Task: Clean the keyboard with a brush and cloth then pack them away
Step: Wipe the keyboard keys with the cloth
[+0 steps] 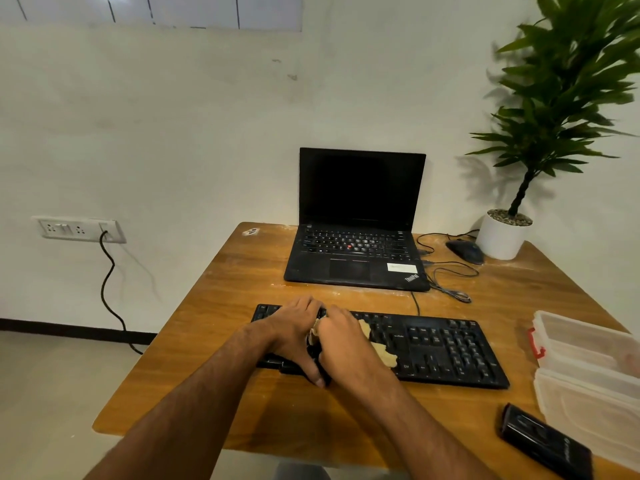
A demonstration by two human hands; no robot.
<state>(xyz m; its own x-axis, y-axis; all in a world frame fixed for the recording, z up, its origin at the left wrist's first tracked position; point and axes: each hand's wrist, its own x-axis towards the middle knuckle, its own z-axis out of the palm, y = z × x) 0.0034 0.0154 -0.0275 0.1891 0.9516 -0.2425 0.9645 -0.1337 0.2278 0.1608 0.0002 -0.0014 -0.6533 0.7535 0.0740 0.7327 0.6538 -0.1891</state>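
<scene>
A black keyboard [446, 348] lies across the near half of the wooden table [221, 292]. My right hand [346, 344] presses a tan cloth [381, 351] onto the keys left of the middle; the cloth sticks out from under the palm to the right. My left hand [294, 334] rests on the keyboard's left end, thumb over the front edge, fingertips touching the cloth near my right hand. No brush is visible.
An open black laptop [356, 237] stands behind the keyboard, with a mouse [464, 251], cables and a potted plant [505, 233] at the back right. A clear plastic box [588, 372] with a red latch sits at the right edge, a black case [543, 441] in front of it.
</scene>
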